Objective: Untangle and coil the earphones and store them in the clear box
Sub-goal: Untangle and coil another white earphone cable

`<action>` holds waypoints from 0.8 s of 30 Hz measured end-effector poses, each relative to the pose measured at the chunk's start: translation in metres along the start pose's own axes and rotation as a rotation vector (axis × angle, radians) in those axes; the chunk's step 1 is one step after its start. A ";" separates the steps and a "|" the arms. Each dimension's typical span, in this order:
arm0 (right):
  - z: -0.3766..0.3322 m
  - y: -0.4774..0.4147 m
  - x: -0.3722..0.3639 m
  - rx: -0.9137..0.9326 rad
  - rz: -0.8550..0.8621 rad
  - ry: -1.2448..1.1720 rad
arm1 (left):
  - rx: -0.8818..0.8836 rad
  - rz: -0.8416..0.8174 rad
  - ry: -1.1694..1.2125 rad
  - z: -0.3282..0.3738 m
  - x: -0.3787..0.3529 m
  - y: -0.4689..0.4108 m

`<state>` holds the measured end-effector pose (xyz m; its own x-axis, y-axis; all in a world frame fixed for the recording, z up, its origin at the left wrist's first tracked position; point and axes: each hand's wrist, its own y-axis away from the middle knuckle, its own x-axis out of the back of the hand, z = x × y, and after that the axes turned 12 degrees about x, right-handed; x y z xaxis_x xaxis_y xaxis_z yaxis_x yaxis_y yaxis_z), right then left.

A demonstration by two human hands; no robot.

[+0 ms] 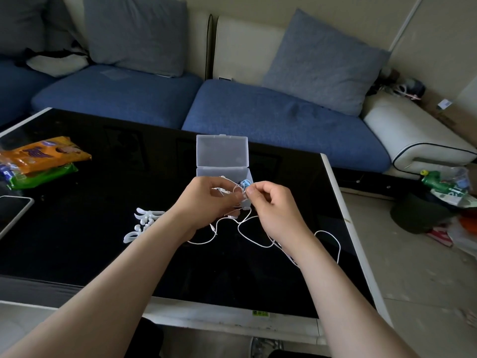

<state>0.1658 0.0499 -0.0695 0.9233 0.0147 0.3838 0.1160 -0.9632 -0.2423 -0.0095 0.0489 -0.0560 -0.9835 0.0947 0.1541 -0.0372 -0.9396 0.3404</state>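
Note:
White earphones (247, 220) hang in a tangle between both hands, with loose loops of cable trailing onto the black table to the right. My left hand (206, 202) pinches the bundle of cable from the left. My right hand (271, 205) pinches a strand at the knot with thumb and forefinger. Just behind the hands stands the clear box (222, 156), its lid tipped up and open. Something light blue (245, 183) shows at the box's front, partly hidden by my fingers.
The black glass table (103, 241) has white edges. Orange and green snack packets (44, 161) lie at far left, a phone (13, 210) at the left edge, white decorative pieces (144, 223) left of my forearm. A blue sofa (258, 112) stands behind; clutter (444, 197) lies on the floor at right.

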 end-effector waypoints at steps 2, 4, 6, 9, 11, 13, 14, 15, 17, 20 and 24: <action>0.004 0.000 -0.002 0.011 -0.006 0.041 | -0.020 0.008 -0.061 -0.003 -0.001 -0.003; 0.007 0.000 -0.002 0.013 -0.021 0.069 | -0.069 0.081 -0.214 -0.007 -0.002 -0.008; 0.007 0.001 -0.003 0.008 -0.034 0.047 | -0.135 0.208 -0.458 -0.008 -0.004 -0.009; 0.004 0.001 -0.002 0.008 -0.019 -0.022 | -0.146 0.234 -0.575 -0.006 -0.006 -0.008; 0.002 0.001 -0.001 -0.001 -0.019 -0.067 | -0.095 0.170 -0.490 -0.006 -0.005 -0.009; 0.002 0.000 0.000 -0.034 -0.020 -0.121 | -0.015 0.071 -0.332 -0.004 -0.003 -0.009; 0.001 0.000 0.001 -0.050 -0.025 -0.145 | 0.022 0.018 -0.248 -0.003 -0.003 -0.008; 0.002 0.000 0.002 -0.059 -0.031 -0.159 | 0.053 -0.024 -0.178 -0.001 -0.003 -0.006; 0.000 0.001 0.002 -0.060 -0.034 -0.169 | 0.090 -0.075 -0.120 0.003 -0.002 -0.003; -0.004 0.002 0.003 -0.054 0.015 -0.201 | 0.102 -0.102 -0.085 0.006 -0.003 0.001; -0.007 0.003 0.004 -0.021 0.083 -0.149 | 0.063 -0.082 -0.092 0.000 -0.005 -0.002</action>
<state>0.1669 0.0453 -0.0623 0.9736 -0.0271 0.2265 0.0309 -0.9681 -0.2487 -0.0045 0.0506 -0.0576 -0.9572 0.2027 0.2067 -0.1026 -0.9051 0.4126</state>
